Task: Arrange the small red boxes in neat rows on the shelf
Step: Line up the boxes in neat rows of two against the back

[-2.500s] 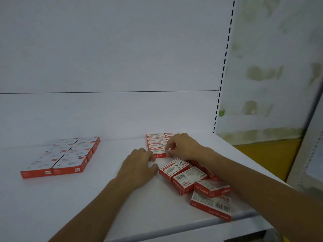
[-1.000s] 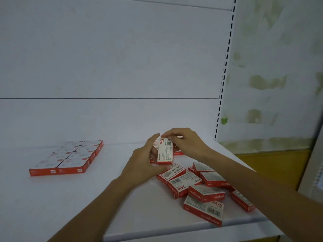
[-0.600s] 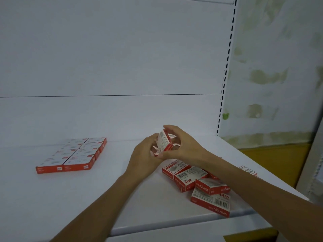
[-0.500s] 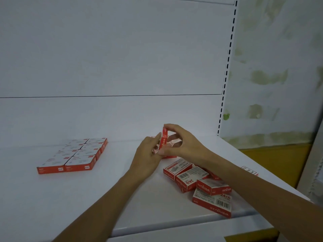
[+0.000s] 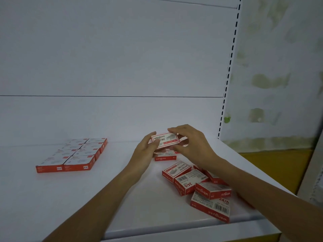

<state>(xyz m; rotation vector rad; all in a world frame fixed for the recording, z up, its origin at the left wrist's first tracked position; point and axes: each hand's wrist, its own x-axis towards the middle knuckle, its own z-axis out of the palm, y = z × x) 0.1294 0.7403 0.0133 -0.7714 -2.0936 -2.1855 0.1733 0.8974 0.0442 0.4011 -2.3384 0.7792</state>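
A small red and white box (image 5: pixel 165 140) is held above the white shelf (image 5: pixel 52 198) with its printed face towards me. My left hand (image 5: pixel 146 151) pinches its left end and my right hand (image 5: pixel 192 145) grips its right end and top edge. Right under it lies the front box of a row of red boxes (image 5: pixel 165 157), mostly hidden by my hands. A loose heap of red boxes (image 5: pixel 197 187) lies at the front right, under my right forearm. A tidy block of red boxes in two rows (image 5: pixel 73 155) sits at the left.
The shelf's white back panel (image 5: pixel 111 67) rises behind the boxes. A perforated upright (image 5: pixel 227 81) marks the shelf's right end, with a stained wall (image 5: pixel 279 75) and a yellow band (image 5: pixel 274 165) beyond. The shelf's front lip (image 5: pixel 174 231) is just below the heap.
The box held edge-on between both hands has been turned so its printed face looks at me, lengthwise left to right. The loose heap and the left block have not moved.
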